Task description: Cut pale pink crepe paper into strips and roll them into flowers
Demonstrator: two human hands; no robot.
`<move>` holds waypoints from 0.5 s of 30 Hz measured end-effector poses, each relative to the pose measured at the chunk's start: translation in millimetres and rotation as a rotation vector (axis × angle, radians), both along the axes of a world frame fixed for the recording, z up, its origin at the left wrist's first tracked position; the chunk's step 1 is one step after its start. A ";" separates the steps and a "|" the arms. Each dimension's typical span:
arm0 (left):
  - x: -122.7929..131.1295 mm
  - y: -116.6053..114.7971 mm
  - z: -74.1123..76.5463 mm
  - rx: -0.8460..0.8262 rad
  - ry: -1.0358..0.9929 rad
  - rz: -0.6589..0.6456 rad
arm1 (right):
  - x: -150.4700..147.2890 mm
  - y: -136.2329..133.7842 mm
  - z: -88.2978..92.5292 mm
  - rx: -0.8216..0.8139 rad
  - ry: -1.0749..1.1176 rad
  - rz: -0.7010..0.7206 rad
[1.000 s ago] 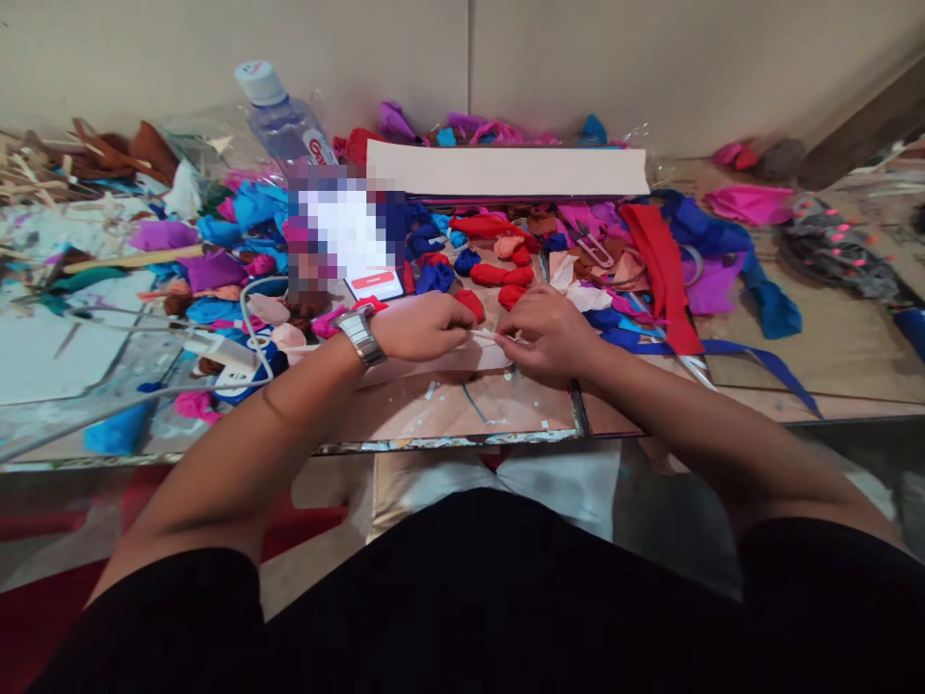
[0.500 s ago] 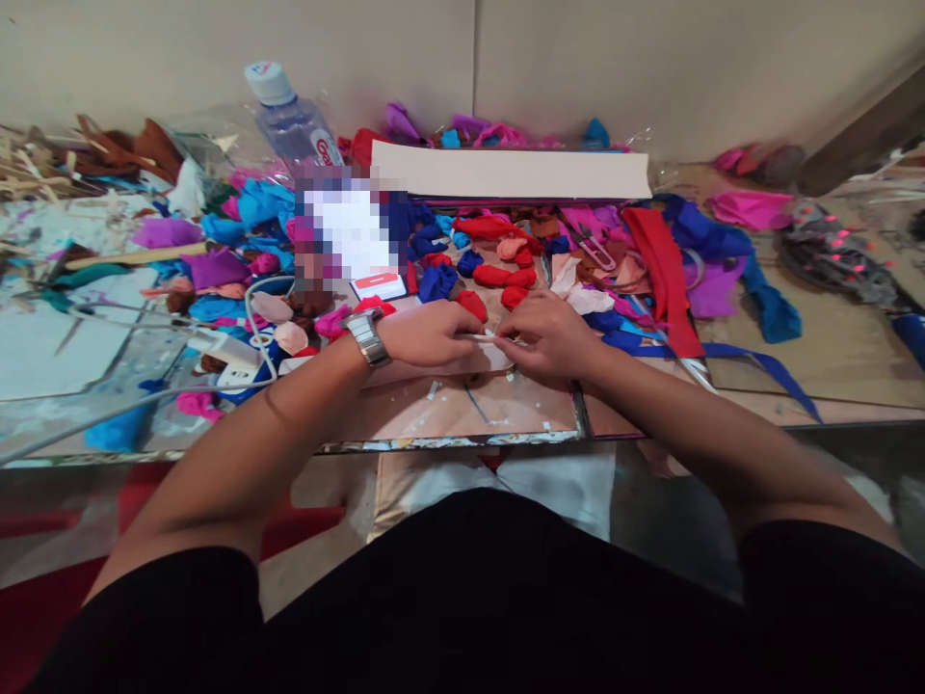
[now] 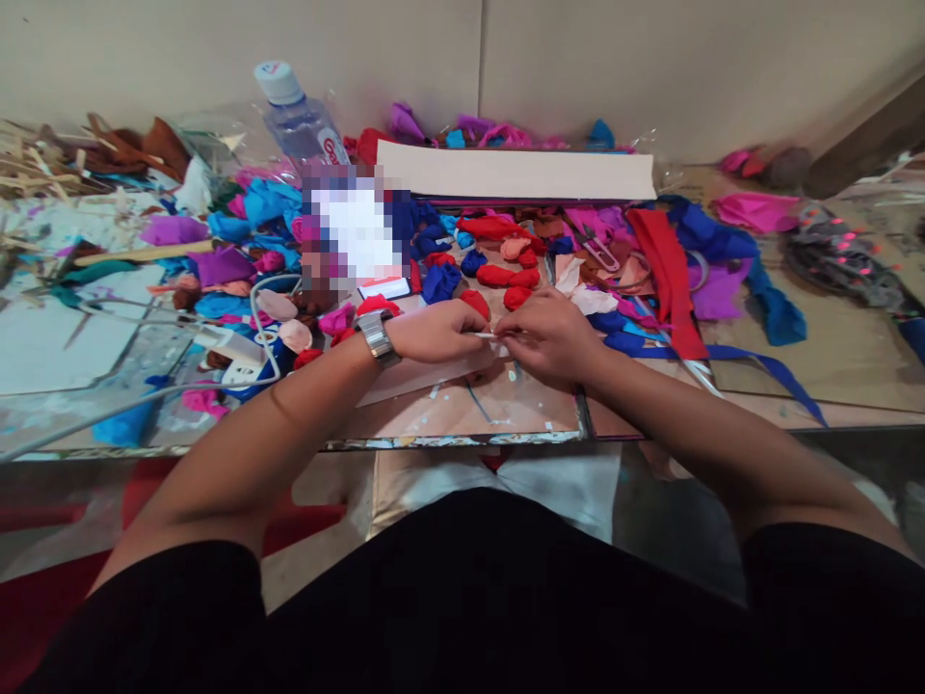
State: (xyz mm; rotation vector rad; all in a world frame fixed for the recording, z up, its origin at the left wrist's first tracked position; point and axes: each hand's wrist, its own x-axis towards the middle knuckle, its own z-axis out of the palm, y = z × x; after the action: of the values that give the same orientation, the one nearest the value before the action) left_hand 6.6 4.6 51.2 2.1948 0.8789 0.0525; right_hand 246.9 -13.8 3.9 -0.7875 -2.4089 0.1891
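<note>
We have the thin white stick [image 3: 487, 334] pinched between both hands, near the front edge of the table [image 3: 831, 357], roughly mid-width. Our left hand [image 3: 434, 331] grips its left end, fingers closed on it. Our right hand [image 3: 550, 335] grips the right end, fingers curled tight. The fingertips of the two hands nearly meet over the stick. Under the hands we see a pale paper sheet [image 3: 405, 378] lying flat on the pink work board [image 3: 462, 410]. Wristwatch [image 3: 377, 337] on the left wrist. Just behind the hands: red crumpled pieces [image 3: 506, 277] and blue crumpled pieces [image 3: 439, 281]. Red fabric strip [image 3: 669, 280] lies right of the hands, running toward the back edge. Long white box [image 3: 516, 173] lies along the back edge, water bottle [image 3: 298, 118] toward the back left corner.
</note>
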 end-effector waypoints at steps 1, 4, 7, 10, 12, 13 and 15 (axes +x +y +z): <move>-0.1 0.2 -0.1 -0.001 0.004 0.005 | -0.1 0.0 0.7 0.011 -0.001 0.000; -0.9 0.6 1.4 0.009 0.012 0.005 | -0.8 -0.6 2.3 0.013 0.000 0.001; -0.7 -1.5 3.7 0.058 -0.007 -0.049 | -1.3 -1.4 2.0 -0.003 0.016 -0.006; 1.7 -6.2 3.6 0.194 0.003 -0.067 | -1.1 -1.8 1.4 -0.002 0.033 -0.015; 3.7 -8.9 2.2 0.275 0.035 -0.043 | -0.9 -1.7 1.7 -0.005 0.036 -0.022; 4.4 -9.6 1.5 0.298 0.047 -0.035 | -0.7 -1.5 2.1 -0.006 0.033 -0.025; 4.9 -9.6 0.4 0.317 0.055 -0.037 | -0.7 -1.2 2.9 -0.009 0.027 -0.032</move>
State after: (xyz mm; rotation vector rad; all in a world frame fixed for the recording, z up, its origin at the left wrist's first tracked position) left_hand 11.5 -5.0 51.6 2.5173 0.9106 0.1211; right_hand 246.2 -15.0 6.8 -0.8215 -2.3699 0.1973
